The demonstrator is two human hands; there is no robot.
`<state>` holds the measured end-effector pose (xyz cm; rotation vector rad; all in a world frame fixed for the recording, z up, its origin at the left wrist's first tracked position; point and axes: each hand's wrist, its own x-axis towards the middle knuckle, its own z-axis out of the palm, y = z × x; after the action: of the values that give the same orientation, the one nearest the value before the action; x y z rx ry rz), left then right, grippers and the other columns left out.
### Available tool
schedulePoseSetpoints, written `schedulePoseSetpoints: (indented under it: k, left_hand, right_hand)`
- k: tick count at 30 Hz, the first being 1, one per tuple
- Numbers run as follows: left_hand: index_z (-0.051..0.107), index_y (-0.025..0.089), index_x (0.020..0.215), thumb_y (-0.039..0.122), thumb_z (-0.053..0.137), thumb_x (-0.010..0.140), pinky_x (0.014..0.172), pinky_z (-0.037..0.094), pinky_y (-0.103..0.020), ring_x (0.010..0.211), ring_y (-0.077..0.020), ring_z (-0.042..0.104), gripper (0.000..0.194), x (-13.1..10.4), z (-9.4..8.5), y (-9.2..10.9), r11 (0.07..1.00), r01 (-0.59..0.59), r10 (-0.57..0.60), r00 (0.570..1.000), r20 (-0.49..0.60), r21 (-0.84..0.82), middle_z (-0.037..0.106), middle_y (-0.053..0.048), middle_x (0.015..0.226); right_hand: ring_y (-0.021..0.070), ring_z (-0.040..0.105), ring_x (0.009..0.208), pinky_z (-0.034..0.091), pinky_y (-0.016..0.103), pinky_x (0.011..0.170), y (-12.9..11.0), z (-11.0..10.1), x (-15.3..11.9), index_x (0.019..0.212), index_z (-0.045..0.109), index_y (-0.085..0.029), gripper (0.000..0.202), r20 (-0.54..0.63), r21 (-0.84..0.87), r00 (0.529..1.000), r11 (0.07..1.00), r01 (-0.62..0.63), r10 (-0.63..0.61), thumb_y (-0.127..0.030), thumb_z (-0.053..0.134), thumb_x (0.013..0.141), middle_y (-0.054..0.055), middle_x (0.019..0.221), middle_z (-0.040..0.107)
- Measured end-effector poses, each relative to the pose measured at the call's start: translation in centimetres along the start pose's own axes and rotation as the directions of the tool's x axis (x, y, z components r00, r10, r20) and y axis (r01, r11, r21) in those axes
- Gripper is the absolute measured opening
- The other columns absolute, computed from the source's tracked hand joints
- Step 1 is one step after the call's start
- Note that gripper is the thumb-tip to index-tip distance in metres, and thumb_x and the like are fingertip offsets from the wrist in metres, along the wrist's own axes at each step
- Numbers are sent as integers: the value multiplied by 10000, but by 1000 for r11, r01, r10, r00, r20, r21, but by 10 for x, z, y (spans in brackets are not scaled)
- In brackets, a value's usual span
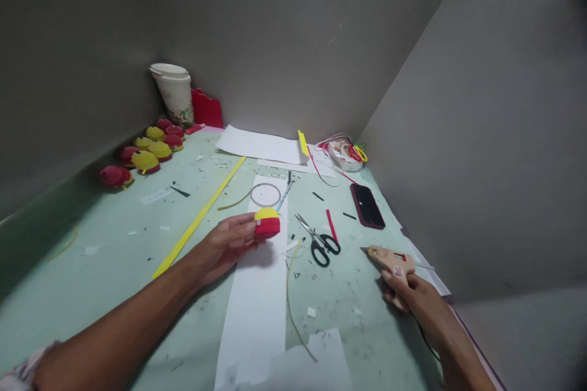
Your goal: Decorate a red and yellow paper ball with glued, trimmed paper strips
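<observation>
My left hand (233, 235) pinches a small round piece (267, 223), yellow on top and red below, over a long white paper strip (259, 293). My right hand (408, 290) is wrapped round the handle of a beige hot glue gun (389, 259). The gun's nozzle points left, and a clear glue stick (424, 266) sticks out of its back. Between the hands lie black-handled scissors (318, 241) with the blades slightly apart. A short red strip (331, 225) is beside them. A thin ring (266, 195) lies on the paper just beyond the held piece.
Several red and yellow rounded pieces (145, 161) line the left edge near a white lidded cup (174, 91). A long yellow strip (202, 214) crosses the green table. White sheets (261, 143) and a plastic container (343, 156) stand by the back wall; a phone (367, 205) lies right.
</observation>
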<state>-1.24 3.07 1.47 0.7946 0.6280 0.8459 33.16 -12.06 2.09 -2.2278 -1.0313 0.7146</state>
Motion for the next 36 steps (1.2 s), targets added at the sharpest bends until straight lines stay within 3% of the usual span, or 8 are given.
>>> schedulePoseSetpoints:
  k: [6,9,11,13,16,19,25,36]
  left_hand:
    - [793,156,926,282,829,716,692,473,-252,828,-186,645,248,0,0,6,998,-55,54,998,-14,-32,772,-90,962]
    - [794,162,921,283,837,704,683,474,-251,823,-183,641,252,0,-1,8,997,-68,66,997,-43,-35,767,-80,947]
    - [792,159,909,276,833,708,668,470,-251,798,-177,635,237,1,-3,7,996,-79,77,996,-53,-36,760,-79,939]
    - [787,150,908,277,820,724,655,463,-251,767,-166,625,226,3,-5,7,995,-97,95,994,-50,-40,753,-82,939]
    - [779,149,900,274,809,739,679,465,-259,769,-163,623,206,5,-7,6,991,-124,120,990,-71,-55,752,-82,966]
    - [776,145,896,266,804,743,701,464,-272,798,-177,626,197,5,-7,6,990,-130,124,988,-91,-56,753,-89,978]
    - [775,143,922,268,771,783,648,427,-263,757,-163,602,187,5,-7,7,992,-119,117,992,-54,-28,743,-84,958]
    - [770,149,874,265,788,761,653,411,-277,740,-162,602,163,7,-7,5,994,-102,99,992,-72,-41,731,-66,896]
  right_hand:
    - [322,680,726,458,378,617,2,-11,-3,777,729,-210,486,-124,-370,992,928,-41,-5,-636,501,827,119,741,732]
    - [358,679,866,495,434,695,-8,-7,-14,975,729,-180,487,-249,-463,957,886,20,-151,-587,502,834,188,978,717]
    - [300,679,877,520,412,746,-23,6,-26,1004,704,-194,404,-180,-326,929,910,255,-324,-517,512,856,161,1086,691]
    - [248,662,880,525,358,755,-45,26,-36,963,694,-220,286,21,-163,859,846,508,-512,-431,507,908,115,1046,692]
    - [191,643,804,507,290,694,-80,62,-40,934,685,-229,157,214,-11,742,758,652,-636,-270,534,924,57,915,677]
    - [180,625,804,485,294,742,-110,94,-27,932,685,-219,126,286,-79,660,669,739,-695,-171,572,902,43,893,668]
    - [195,624,896,444,302,789,-138,131,1,984,685,-191,161,382,-223,629,592,774,-678,-133,549,922,67,963,676]
    - [207,611,835,415,302,723,-141,142,3,929,661,-181,186,442,-282,605,538,795,-662,-104,492,938,80,926,657]
